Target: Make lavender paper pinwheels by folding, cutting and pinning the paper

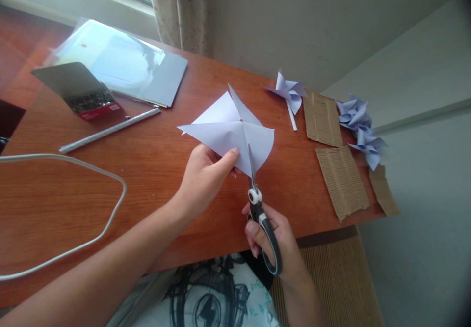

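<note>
From the head camera: the left hand (206,177) pinches a white square paper sheet (228,133), already slit from its corners, above the reddish wooden table (154,170); the right hand (274,241) grips black-and-white scissors (257,204), blades in a slit aimed at the centre; the cut looks underway, and calls for halting short of the middle.

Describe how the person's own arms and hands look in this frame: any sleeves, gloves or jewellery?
Both forearms are bare as far as the view shows, with no sleeves in sight. The left hand and the right hand wear no gloves. No rings, watch or bracelets show on either. The nails look short and unpainted.
</note>
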{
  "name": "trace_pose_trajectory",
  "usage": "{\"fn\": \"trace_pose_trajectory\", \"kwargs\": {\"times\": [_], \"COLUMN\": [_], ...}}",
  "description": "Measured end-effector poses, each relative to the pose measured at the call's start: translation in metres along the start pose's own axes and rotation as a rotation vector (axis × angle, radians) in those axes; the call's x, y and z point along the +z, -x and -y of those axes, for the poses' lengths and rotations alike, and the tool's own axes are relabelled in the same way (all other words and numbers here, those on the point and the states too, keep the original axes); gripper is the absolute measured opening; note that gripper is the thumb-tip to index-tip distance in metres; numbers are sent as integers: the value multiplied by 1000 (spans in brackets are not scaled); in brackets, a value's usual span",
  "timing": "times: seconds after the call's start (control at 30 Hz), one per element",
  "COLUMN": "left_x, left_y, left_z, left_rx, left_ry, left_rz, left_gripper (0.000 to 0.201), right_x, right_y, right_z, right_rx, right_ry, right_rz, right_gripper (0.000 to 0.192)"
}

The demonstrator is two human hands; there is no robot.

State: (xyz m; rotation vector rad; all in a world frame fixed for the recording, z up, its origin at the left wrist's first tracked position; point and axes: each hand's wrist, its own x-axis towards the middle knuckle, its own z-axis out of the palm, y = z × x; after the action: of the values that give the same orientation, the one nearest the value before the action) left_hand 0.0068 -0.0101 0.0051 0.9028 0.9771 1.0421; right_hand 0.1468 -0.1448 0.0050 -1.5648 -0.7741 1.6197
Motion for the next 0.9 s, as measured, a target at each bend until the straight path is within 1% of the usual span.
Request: {"fn": "trace_pose_trajectory", "kwargs": {"times": [0.23,0.33,0.43,0.57,0.77,0.9], "left_x": [1,2,2,1,1,3], "left_y": [1,1,1,0,1,2], "left_z": [-1,-2,-2,-2,-2,-5], "left_rx": [-2,-5,-9,-11,-4,17], "left_ry": [22,11,11,16,-13,-57], "left_rz": [-23,-16,-4,3,58,72], "left_gripper": [16,17,17,15,17,13], "right_x": [1,2,3,3,2,1], "right_y": [0,2,3,3,2,2], "right_z": [3,5,6,7,11,10], "right_rx": [-13,-24,-20,-23,-20,-25], "right_ry": [-39,-106,-134,-127,-95,-89], "right_rz": [38,41,36,48,2,2], "right_gripper": [45,51,52,53,54,52]}}
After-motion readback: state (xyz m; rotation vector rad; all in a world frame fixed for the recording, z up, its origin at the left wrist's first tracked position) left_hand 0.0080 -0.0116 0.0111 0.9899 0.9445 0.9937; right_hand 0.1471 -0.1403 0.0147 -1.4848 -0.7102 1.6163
